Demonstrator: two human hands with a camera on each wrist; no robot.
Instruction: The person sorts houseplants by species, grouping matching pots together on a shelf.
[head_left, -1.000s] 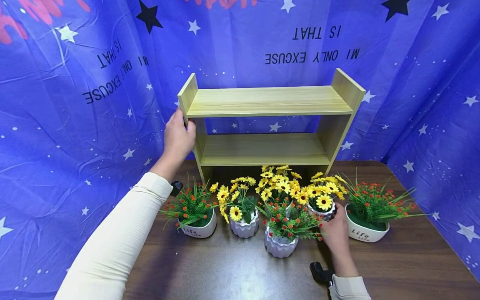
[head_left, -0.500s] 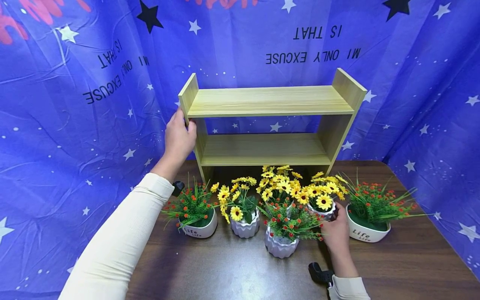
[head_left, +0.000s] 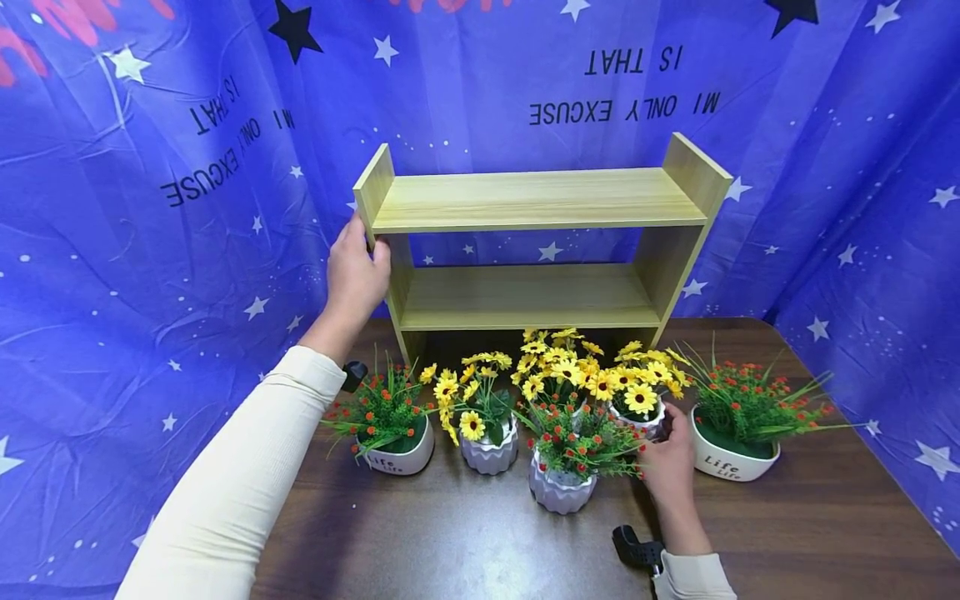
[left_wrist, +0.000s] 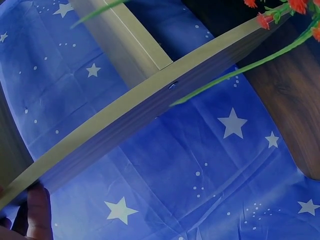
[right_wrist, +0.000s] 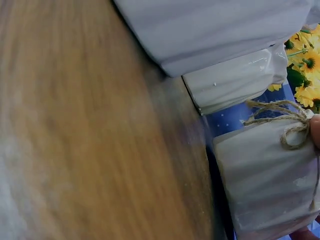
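Note:
My left hand (head_left: 356,271) grips the left side panel of a two-tier wooden shelf (head_left: 536,200); in the left wrist view its fingers (left_wrist: 39,212) lie against the edge of that panel (left_wrist: 100,120). At the right, my right hand (head_left: 671,454) holds a ribbed white pot of yellow flowers (head_left: 640,398) by its side. The right wrist view shows this pot (right_wrist: 270,175) with a twine bow, fingers at the frame's right edge. Two more pots of yellow flowers (head_left: 472,425) (head_left: 558,371) and a ribbed pot with red-flowered greenery (head_left: 562,492) stand close by.
White oval "Life" planters with red-flowered grass stand at the left (head_left: 401,458) and right (head_left: 735,462) of the pots. The dark wooden table (head_left: 450,550) carries everything. A blue star-printed curtain (head_left: 480,83) hangs behind and at the sides.
My right hand and its flower pot have shifted slightly left. My left hand stays on the shelf panel, and the other pots keep their places.

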